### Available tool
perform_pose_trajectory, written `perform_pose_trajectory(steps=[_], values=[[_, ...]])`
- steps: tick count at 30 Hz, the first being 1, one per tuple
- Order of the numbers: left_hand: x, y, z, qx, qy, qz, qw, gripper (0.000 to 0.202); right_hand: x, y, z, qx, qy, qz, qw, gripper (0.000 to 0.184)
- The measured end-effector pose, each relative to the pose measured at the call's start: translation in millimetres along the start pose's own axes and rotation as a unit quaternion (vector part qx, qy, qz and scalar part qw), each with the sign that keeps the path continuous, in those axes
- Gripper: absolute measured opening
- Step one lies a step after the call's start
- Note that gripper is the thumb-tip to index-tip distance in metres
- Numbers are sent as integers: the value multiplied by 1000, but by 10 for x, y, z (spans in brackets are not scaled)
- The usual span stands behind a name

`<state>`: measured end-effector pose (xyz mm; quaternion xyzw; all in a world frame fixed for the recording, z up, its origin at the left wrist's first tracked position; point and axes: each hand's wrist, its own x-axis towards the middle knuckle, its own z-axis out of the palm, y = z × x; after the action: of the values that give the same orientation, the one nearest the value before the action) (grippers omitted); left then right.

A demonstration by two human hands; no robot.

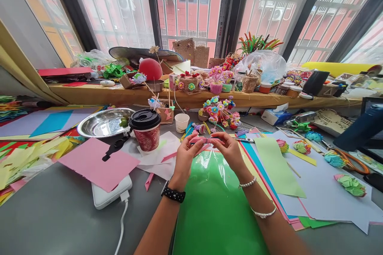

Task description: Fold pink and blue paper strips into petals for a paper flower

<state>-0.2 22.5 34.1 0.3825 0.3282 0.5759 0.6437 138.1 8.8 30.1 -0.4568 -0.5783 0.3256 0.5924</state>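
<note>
Between both hands, above a glossy green sheet [218, 211], is a narrow folded strip of pink paper [206, 140]. My left hand [187, 157] pinches its left part between thumb and fingers. On the strip's right part, my right hand [230, 151] closes with thumb and fingertips. Small folded pink paper pieces [149, 181] lie on the table left of my left hand. A light green paper strip [277, 167] rests to the right, on stacked coloured sheets, with scissors [247, 140] near my right hand.
Left are a lidded paper cup [145, 131], a metal bowl [104, 123], a pink sheet [98, 163] and a white power bank [112, 195] with its cable. Crumpled paper flowers [350, 185] and orange-handled scissors [354, 161] lie right. Crafts crowd the windowsill [119, 96].
</note>
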Motion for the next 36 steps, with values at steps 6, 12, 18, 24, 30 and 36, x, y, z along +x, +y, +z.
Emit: perform_pose_trajectory(steps=[6,12,18,24,30,36], values=[[18,-71,-11,-62,14,6,998,20,-12,-15,43,-68,-41,-57,995,17],[38,-91,5,-123,-8,-2,992,25,-22,-53,25,-158,-52,-110,980,18],[27,-166,29,-154,17,-43,987,24,-59,-51,51,-294,-21,-221,929,17],[17,-149,27,-90,24,-27,995,27,-69,19,56,-370,-7,-262,891,23],[14,-134,22,-88,9,-14,996,26,-54,31,57,-392,3,-298,870,22],[-14,-95,44,-95,17,-12,995,27,-68,43,51,-336,11,-298,894,19]])
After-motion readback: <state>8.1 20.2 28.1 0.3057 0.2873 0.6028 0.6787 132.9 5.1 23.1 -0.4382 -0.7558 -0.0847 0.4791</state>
